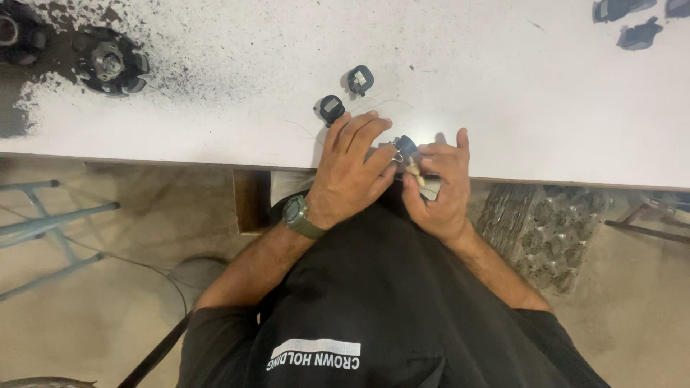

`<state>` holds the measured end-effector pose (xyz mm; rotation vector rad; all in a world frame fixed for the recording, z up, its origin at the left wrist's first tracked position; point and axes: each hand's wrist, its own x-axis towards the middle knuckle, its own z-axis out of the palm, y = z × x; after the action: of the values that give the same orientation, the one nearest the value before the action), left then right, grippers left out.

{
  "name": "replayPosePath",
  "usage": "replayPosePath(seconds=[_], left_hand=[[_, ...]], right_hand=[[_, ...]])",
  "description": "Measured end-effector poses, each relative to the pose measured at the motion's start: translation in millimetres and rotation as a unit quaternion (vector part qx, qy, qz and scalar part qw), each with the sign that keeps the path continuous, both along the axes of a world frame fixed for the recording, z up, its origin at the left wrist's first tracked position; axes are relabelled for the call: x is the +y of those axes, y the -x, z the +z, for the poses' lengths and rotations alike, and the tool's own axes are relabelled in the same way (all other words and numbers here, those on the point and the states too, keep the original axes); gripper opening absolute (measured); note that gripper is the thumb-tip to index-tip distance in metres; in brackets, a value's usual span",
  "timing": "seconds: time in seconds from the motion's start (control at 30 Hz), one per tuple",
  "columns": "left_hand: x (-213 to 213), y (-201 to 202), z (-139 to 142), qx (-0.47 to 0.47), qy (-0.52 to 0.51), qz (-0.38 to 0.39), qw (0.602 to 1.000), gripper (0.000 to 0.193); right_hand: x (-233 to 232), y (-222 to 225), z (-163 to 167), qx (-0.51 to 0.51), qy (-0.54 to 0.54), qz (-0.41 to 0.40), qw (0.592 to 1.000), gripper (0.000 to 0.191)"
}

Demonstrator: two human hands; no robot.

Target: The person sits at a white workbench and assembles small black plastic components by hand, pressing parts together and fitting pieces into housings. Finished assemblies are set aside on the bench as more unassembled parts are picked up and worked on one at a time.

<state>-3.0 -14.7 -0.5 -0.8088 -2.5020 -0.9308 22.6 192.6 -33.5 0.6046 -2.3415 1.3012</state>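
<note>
Working at the near edge of the white surface (503,108), the head view shows both hands meeting over one small dark part (406,145) with a bit of bright metal at its left side. That part sits between the fingertips just past the surface's near edge, a little right of centre. The left hand (352,172), with an olive-green watch (300,217) on its wrist, is curled over it from the left, fingers half bent and the tips pressing on the part. The right hand (440,188) closes in from the right, thumb and forefinger pinched on the same piece; a small pale object shows under them, too hidden to name.

Doing this fiddly step well, as I judge it, calls for keeping the piece low over the surface, so that a slip lands on it and not on the floor, and for steadying with one hand while the other does the fine work.

Two similar small housings (331,108) (360,78) lie just beyond the left hand, well apart from the edge: dark, rounded-square, looking like moulded plastic with a paler inset face. A thin wire (392,102) curves faintly near them. At the far left stands a round dark metal assembly (109,63) in a patch where the white coating is worn to black speckles. More dark pieces (636,34) lie at the far right corner. Below the surface on the right, a sheet of bubble wrap (535,237) rests above the dusty concrete floor (86,316)
</note>
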Motion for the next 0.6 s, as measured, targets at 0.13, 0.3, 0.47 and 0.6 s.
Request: replayPosePath(seconds=[0.13,0.3,0.47,0.6], left_hand=[[1.0,-0.4,-4.3,-0.003,0.001,0.023,1.0,0.021],[4.6,1.0,-5.2,-0.016,-0.038,0.027,0.999,0.017],[6.8,2.1,-7.1,-0.001,-0.057,0.01,0.998,0.018],[4.0,1.4,-10.9,0.039,-0.015,0.009,0.999,0.015]], right_hand=[[-6.0,2.3,1.7,0.036,-0.063,-0.015,0.997,0.03],[-4.6,6.7,5.0,0.032,-0.074,-0.012,0.997,0.029],[-2.3,7.4,3.5,0.025,-0.074,-0.007,0.997,0.031],[-3.2,7.3,1.0,0.021,-0.063,-0.013,0.998,0.032]])
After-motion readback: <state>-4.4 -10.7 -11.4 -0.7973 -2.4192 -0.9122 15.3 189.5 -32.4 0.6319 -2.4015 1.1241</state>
